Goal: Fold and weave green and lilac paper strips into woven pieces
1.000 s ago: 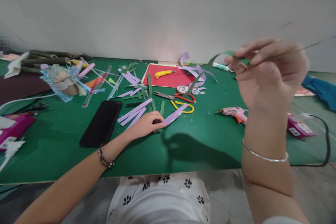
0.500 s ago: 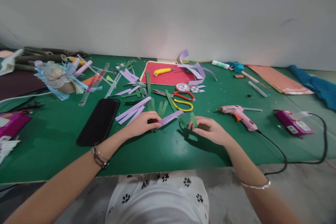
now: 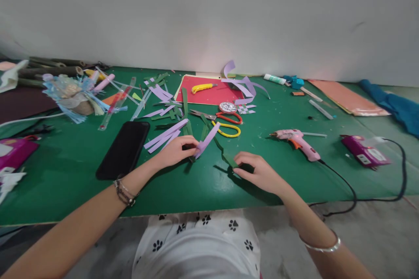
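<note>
My left hand (image 3: 180,151) is closed on a purple paper strip (image 3: 208,139), which slants up to the right from the fingertips. Several green strips (image 3: 187,128) lie or stand close behind those fingers; whether they are pinched too I cannot tell. Between thumb and fingers my right hand (image 3: 257,170) pinches the near end of a green paper strip (image 3: 230,160), creased and running back toward the scissors (image 3: 225,124). Loose purple strips (image 3: 166,136) lie on the table just beyond my left hand.
A black phone (image 3: 123,150) lies left of my left hand. At right are a pink glue gun (image 3: 296,140) with its cord and a purple box (image 3: 365,151). Farther back, a yellow cutter (image 3: 203,88) rests on red paper (image 3: 191,98), near a tape roll (image 3: 228,107).
The purple strip in my left hand has swung more upright. My right hand has lowered slightly, and the green strip's end, earlier sticking up, now lies down toward the left.
</note>
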A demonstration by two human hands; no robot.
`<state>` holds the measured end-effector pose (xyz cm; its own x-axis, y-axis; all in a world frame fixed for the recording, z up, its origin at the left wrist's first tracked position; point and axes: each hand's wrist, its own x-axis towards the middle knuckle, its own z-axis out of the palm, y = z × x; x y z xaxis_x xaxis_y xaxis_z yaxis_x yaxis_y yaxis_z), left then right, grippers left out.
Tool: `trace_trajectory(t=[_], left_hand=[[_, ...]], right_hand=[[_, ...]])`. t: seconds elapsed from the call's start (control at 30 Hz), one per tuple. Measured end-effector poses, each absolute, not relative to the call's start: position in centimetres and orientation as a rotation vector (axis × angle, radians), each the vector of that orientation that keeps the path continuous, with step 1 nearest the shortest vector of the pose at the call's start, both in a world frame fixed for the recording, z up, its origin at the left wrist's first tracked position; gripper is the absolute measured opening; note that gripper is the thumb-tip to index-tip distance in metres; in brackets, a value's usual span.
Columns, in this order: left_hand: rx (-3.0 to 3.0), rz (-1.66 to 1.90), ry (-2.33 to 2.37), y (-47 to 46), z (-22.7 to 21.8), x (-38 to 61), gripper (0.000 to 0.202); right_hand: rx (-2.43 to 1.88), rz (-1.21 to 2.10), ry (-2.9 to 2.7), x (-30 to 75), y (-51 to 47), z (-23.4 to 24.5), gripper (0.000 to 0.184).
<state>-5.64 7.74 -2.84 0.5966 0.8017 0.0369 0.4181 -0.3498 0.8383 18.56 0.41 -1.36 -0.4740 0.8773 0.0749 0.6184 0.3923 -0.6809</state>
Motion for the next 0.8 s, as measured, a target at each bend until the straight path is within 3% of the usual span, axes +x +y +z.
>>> trace_trajectory(t=[0.5,0.73,0.8], left_hand=[[2.031,0.524,0.939,7.5,-2.4,-4.1,0.023],[1.924,0.474,0.922,7.4,-2.7,-3.5,0.023],[1.913,0.498,0.908,7.3,-2.6,-3.7,0.023]], right_hand=[[-1.079,1.227,-1.933,16.6,-1.1,-1.8,0.015],[-1.092,1.100,-2.039,17.0,-1.4,-1.4,0.004],[-1.110,1.053,-2.069,16.9,-1.3,-1.2,0.010]])
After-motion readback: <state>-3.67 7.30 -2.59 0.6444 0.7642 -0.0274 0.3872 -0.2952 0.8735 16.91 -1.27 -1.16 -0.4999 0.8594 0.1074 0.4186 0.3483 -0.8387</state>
